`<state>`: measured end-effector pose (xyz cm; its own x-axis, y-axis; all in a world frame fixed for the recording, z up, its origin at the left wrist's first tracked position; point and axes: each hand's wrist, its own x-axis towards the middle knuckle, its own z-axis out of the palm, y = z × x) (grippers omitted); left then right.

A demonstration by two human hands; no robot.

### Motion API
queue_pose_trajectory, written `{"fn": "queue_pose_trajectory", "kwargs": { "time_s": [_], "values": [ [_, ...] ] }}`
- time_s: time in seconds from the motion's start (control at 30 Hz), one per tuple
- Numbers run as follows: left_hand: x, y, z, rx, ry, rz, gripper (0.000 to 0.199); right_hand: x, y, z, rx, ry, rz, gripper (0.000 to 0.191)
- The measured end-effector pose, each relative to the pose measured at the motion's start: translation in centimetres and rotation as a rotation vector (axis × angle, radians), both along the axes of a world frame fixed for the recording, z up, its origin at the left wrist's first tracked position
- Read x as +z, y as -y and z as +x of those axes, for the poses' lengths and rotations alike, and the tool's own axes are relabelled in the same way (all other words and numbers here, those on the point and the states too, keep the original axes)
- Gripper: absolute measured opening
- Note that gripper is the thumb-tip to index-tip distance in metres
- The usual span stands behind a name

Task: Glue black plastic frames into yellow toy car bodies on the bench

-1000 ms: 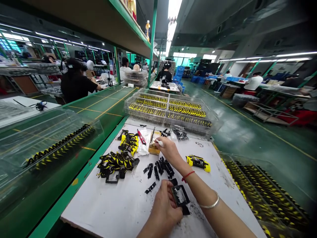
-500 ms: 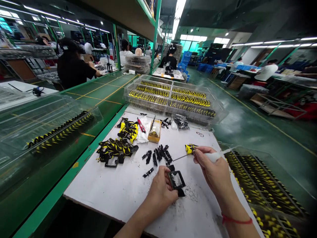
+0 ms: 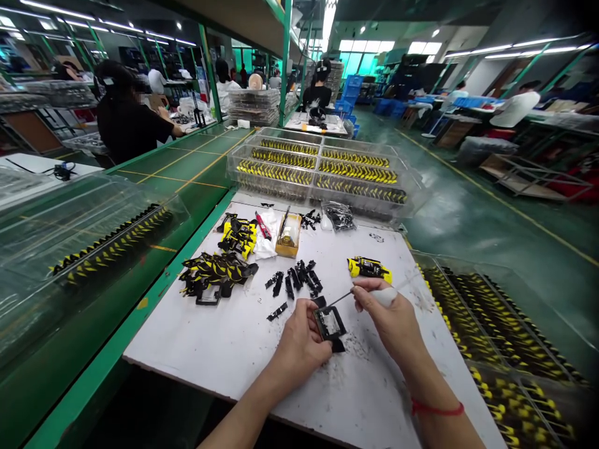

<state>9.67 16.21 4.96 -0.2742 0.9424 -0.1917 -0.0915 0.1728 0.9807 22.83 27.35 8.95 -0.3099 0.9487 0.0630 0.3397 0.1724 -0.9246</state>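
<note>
Head view: I have the frame (image 3: 341,323) just above the counter (image 3: 210,358), face up and slightly tilted, its left side pinched between the thumb and curled fingers of my left hand (image 3: 299,340). My right hand (image 3: 392,318) is closed around the white handle of a thin tool (image 3: 340,300), thumb and forefinger near the shaft, with the tip at the frame's upper edge; whether it touches, I can't tell. I'd call this the step of working on the frame with the tip, and such a move calls for a firm left hand and a light, exact right one, as a slip could scratch the frame. Loose black strips (image 3: 300,278) lie just beyond my left hand, a yellow-and-black part (image 3: 369,269) beyond my right, and farther off stands a small yellow box (image 3: 287,244) beside a red cutter (image 3: 262,226).
</note>
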Motion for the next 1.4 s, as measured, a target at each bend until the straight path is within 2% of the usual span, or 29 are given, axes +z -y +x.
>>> {"fn": "queue_pose_trajectory", "kwargs": {
  "time_s": [0.3, 0.57, 0.8, 1.1, 1.4],
  "values": [
    [0.2, 0.0, -0.1, -0.005, 0.038, -0.007, 0.050, -0.1, 0.0, -0.3, 0.011, 0.027, 0.026, 0.028],
    [0.1, 0.1, -0.3, -0.010, 0.032, 0.013, 0.051, -0.4, -0.7, 1.2, 0.027, -0.090, -0.069, 0.030],
    [-0.3, 0.1, -0.2, -0.006, 0.026, 0.018, 0.052, -0.1, -0.7, 1.9, 0.153, 0.086, -0.063, 0.027],
    [0.5, 0.3, -0.4, -0.003, 0.025, 0.003, 0.051, 0.0, -0.4, 1.6, 0.194, 0.150, -0.038, 0.024],
    [0.5, 0.3, -0.5, -0.005, 0.011, -0.019, 0.051, -0.6, -0.8, 2.3, 0.179, 0.011, -0.120, 0.026]
  ]
}}
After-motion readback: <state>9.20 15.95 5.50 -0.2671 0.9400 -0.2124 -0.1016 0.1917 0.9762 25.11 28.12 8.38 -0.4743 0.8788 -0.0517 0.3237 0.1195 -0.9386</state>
